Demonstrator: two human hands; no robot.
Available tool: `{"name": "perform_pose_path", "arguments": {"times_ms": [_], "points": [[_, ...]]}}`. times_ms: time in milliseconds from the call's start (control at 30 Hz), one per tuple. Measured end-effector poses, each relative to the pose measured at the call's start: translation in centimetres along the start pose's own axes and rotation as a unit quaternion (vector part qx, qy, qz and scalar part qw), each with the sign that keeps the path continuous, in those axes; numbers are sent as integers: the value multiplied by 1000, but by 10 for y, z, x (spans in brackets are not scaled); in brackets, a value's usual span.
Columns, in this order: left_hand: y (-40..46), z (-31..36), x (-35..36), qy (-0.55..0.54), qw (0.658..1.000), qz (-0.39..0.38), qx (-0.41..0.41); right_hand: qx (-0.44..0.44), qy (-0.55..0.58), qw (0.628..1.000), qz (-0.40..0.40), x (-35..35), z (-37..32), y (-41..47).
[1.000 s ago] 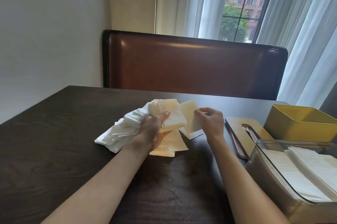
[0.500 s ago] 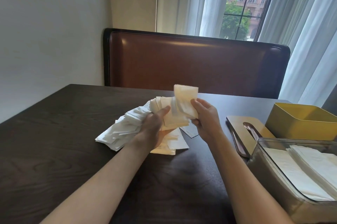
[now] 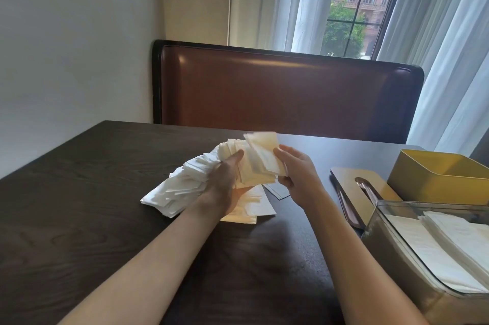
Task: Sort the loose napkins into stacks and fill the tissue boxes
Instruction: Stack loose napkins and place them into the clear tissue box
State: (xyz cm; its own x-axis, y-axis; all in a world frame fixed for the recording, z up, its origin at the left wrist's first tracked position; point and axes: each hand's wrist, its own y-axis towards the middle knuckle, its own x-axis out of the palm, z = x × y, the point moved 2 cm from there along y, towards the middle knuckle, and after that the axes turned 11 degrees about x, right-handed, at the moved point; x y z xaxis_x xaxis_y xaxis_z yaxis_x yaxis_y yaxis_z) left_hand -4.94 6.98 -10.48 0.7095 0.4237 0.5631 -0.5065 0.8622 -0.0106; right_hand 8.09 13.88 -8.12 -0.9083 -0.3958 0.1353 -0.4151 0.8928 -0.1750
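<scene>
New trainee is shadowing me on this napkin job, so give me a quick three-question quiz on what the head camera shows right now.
1. True or false: the yellow box already holds napkins.
2. Which hand steadies the stack of napkins from its right edge?
A. left hand
B. right hand
3. Fill in: the clear box at near right holds white ____.

Key: 1 false, its visible inside looks empty; 2 B; 3 napkins.
</scene>
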Motion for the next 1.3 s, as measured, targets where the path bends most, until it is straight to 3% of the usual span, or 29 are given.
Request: {"name": "perform_pose_path", "arguments": {"times_ms": [233, 433, 500, 633, 733, 833, 967, 1100, 1233, 1300], "points": [[4, -2, -3, 18, 1000, -1, 14, 45, 11, 995, 86, -11, 3, 7], [4, -1, -3, 28, 999, 9, 27, 120, 26, 992, 11, -6, 2, 2], [4, -1, -4, 27, 999, 13, 24, 98, 39, 994, -9, -7, 2, 2], [4, -2, -4, 26, 999, 27, 18, 15, 98, 995, 23, -13, -2, 3], [2, -1, -2, 29, 999, 27, 16, -18, 122, 992, -12, -10, -6, 1], [-1, 2, 1, 25, 999, 6, 26, -38, 61, 996, -59, -1, -5, -1], [-4, 2, 3, -9, 999, -51, 5, -93, -80, 992, -31, 6, 2, 0], [-4, -1, 1, 57, 996, -67, 33, -96, -87, 990, -59, 7, 1, -1], [1, -1, -1, 9, 1000, 2, 7, -63, -24, 996, 62, -7, 3, 8], [5, -1, -3, -7, 1000, 19, 5, -64, -99, 981, 155, -23, 12, 23]]}}
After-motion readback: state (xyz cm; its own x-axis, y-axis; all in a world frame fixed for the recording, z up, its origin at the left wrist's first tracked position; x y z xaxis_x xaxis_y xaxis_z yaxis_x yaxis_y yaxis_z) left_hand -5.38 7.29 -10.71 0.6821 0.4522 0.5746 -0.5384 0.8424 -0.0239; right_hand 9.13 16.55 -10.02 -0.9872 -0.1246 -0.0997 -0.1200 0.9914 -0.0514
